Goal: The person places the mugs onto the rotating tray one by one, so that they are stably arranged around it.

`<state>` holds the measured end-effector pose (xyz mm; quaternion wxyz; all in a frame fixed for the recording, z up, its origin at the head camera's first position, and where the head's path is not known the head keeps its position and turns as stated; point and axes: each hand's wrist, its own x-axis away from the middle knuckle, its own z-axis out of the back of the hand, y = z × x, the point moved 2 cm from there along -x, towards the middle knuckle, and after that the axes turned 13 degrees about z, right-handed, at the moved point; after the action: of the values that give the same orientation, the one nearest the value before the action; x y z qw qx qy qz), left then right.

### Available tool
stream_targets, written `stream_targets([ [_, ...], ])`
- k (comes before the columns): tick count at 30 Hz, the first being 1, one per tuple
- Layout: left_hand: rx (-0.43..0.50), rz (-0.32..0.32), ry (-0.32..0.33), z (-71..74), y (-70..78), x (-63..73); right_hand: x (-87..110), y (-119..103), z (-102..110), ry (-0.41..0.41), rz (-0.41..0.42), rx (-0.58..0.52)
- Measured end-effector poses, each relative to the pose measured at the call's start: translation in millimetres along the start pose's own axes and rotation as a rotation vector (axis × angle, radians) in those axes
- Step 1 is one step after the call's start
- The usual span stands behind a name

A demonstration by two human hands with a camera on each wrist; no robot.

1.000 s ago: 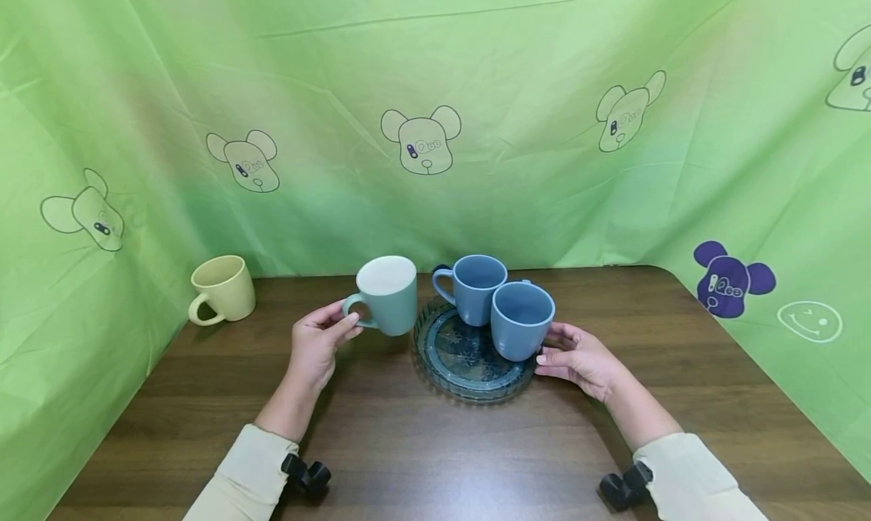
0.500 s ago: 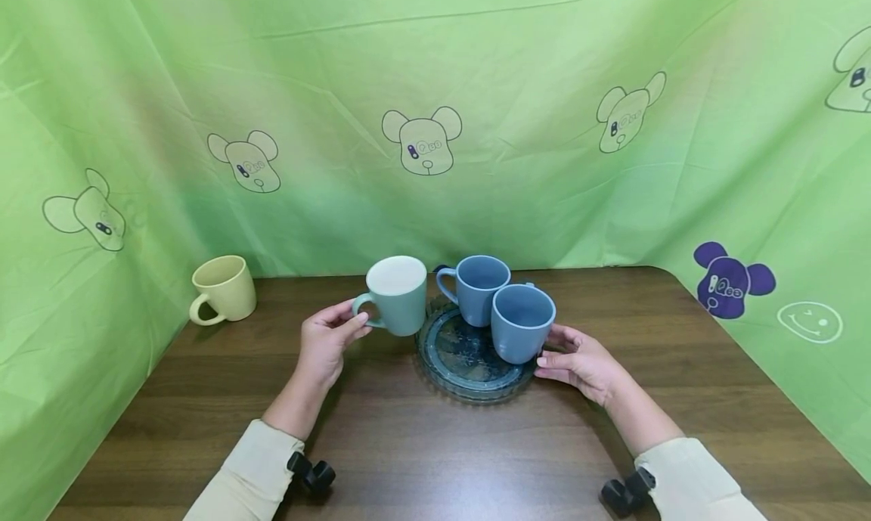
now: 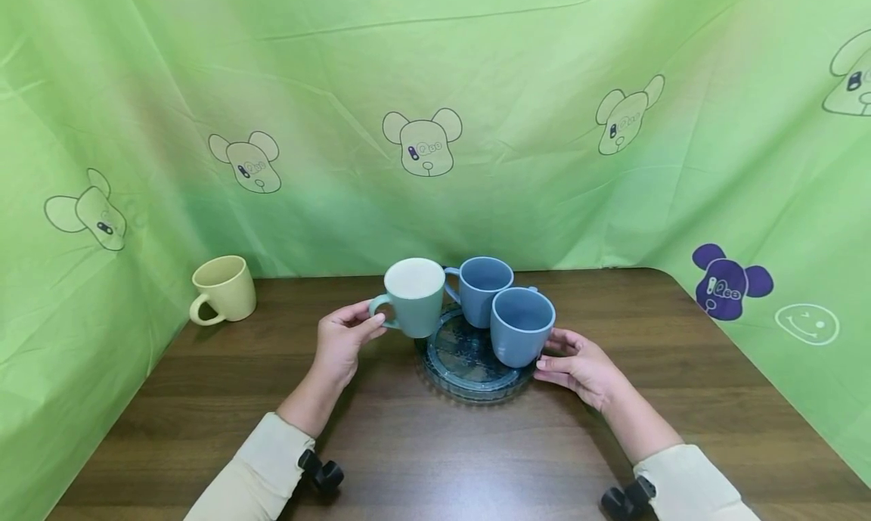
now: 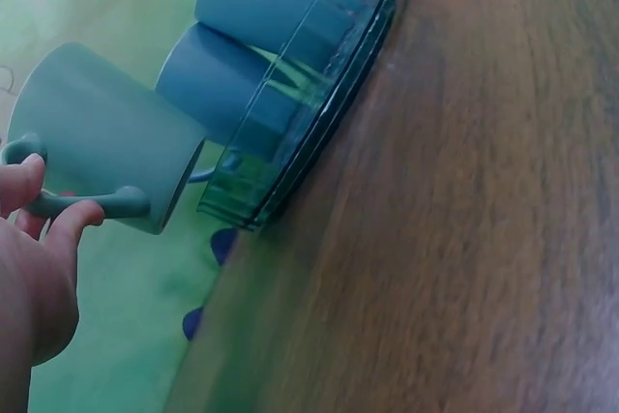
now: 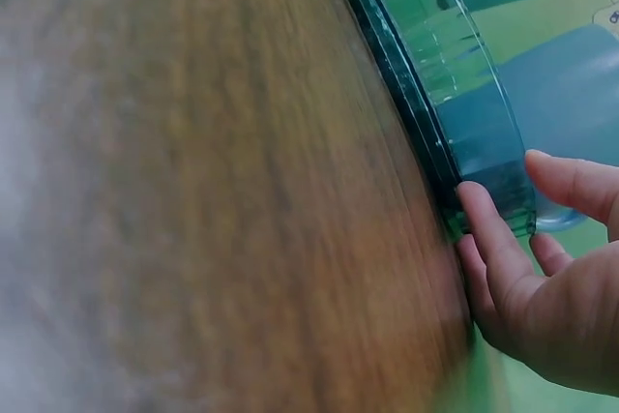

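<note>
My left hand [image 3: 342, 343] pinches the handle of a green mug [image 3: 416, 302] with a white inside, raised over the left rim of a round, see-through blue-green tray [image 3: 469, 389]. In the left wrist view, the fingers and thumb curl on the mug's handle [image 4: 97, 203]. Two blue mugs stand upright on the tray: a rear one [image 3: 479, 290] and a front one [image 3: 520, 328]. With fairly straight fingers, my right hand [image 3: 588, 370] touches the tray's right side. The right wrist view shows its thumb at the rim and other fingers against the tray's ribbed wall [image 5: 484, 142].
A yellow mug [image 3: 227, 290] stands at the back left of the wooden table [image 3: 435, 460]. Green cloth [image 3: 327, 203] with printed bear heads hangs behind and along both sides.
My left hand has carried the green mug to the right, from beside the tray to over its left edge. The right hand and the blue mugs have stayed nearly still.
</note>
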<state>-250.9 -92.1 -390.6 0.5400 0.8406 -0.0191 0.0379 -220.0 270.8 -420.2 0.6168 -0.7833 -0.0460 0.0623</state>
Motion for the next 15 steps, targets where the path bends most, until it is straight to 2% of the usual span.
stream_targets([
  [15, -0.031, 0.039, 0.007, -18.0, -14.4, -1.9, 1.6, 1.2, -2.5, 0.022, -0.001, 0.011],
])
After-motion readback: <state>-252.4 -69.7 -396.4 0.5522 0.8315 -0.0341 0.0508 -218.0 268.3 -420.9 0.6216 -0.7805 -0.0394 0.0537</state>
